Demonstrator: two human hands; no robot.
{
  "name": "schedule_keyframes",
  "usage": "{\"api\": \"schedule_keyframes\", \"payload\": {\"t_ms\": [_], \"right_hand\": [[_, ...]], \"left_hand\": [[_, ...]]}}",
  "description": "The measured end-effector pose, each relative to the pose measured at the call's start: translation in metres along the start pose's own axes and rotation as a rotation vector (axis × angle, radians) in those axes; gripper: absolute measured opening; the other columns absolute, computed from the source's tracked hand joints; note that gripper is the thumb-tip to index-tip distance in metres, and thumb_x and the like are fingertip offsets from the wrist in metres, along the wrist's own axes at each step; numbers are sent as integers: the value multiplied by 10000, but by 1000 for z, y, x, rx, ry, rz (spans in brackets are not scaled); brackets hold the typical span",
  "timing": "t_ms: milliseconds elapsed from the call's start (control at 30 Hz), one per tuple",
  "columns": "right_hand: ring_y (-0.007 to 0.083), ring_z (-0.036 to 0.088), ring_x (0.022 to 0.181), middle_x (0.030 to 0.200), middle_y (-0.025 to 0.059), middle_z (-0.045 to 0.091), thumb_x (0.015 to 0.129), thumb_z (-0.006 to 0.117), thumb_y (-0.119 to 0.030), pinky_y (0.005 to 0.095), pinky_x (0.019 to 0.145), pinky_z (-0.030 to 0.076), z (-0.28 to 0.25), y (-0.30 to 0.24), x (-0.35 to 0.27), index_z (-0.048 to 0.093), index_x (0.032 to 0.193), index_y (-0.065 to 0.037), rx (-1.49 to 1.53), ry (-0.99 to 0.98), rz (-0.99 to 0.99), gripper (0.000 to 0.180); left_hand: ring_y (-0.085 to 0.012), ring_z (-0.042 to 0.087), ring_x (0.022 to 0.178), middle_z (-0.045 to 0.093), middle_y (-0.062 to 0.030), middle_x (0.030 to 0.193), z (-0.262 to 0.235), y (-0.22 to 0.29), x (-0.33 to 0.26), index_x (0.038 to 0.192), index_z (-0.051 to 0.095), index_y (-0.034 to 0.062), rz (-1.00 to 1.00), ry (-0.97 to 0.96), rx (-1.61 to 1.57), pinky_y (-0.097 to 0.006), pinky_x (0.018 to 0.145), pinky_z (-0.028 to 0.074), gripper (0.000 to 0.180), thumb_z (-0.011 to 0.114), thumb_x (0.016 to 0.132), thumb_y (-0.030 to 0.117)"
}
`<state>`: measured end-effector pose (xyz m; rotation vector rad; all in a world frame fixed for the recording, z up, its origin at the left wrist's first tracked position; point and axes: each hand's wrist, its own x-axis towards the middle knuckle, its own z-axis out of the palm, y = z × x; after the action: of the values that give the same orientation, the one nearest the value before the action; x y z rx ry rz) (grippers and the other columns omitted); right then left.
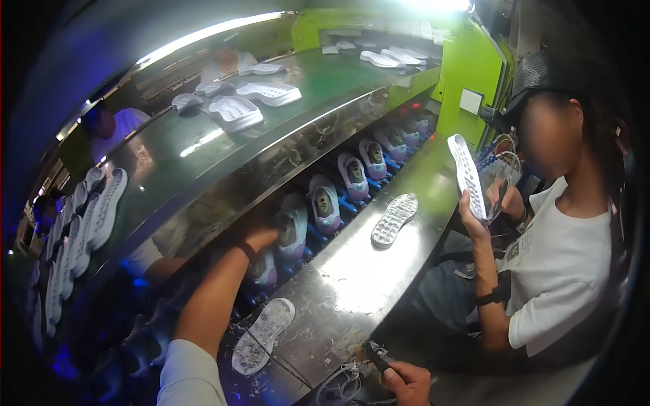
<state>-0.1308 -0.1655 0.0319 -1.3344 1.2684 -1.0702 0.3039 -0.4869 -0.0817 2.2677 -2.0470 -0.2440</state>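
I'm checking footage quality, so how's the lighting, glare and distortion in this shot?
Head view: fisheye bends the conveyor and steel bench edges, with dark vignetted corners. The ceiling light strip is blown out and glares off both surfaces. The left hand reaches into a dim, blue-lit shoe row; the right hand is adequately lit. The co-worker's face is blurred.

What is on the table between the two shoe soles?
Nothing but bare metal table, with scraps, between the near sole and the far sole in the head view.
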Motion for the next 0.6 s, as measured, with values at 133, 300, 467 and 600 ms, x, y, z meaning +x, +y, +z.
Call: {"api": "schedule_keyframes", "payload": {"t_ms": [133, 300, 467, 600], "right_hand": [[92, 538, 612, 702, 49, 630, 987, 704, -94, 272, 569, 430, -3, -24, -11, 715, 1019, 61, -17, 3, -98, 159], [99, 557, 615, 708, 55, 645, 978, 703, -91, 282, 576, 444, -6, -43, -34, 720, 992, 52, 56, -67, 12, 144], [64, 604, 692, 776, 22, 694, 994, 691, -144, 234, 618, 457, 8, -49, -59, 764, 1047, 48, 81, -213, 113, 211], [134, 697, 778, 866, 117, 760, 931, 792, -188, 291, 718, 543, 41, -38, -73, 756, 1082, 33, 70, -321, 42, 270]], "left_hand": [[-353, 645, 1257, 667, -181, 1373, -28, -31, -47, 1470, 582, 79, -55, -265, -85, -418, 1048, 514, 833, 783, 766, 475], [-231, 687, 1058, 723, -92, 1185, -35, -86, -114, 1272, 687, 76, -388, -51, -1042, -357, 933, 558, 473, 762, 878, 327], [-206, 688, 1060, 713, -59, 1107, -123, -16, -302, 1253, 669, 60, -290, 0, -2099, -374, 967, 536, 382, 700, 974, 319], [-193, 633, 1156, 673, -46, 1198, -155, -7, -418, 1334, 605, 82, -404, 159, -2006, -389, 1020, 500, 454, 706, 971, 336]]}}
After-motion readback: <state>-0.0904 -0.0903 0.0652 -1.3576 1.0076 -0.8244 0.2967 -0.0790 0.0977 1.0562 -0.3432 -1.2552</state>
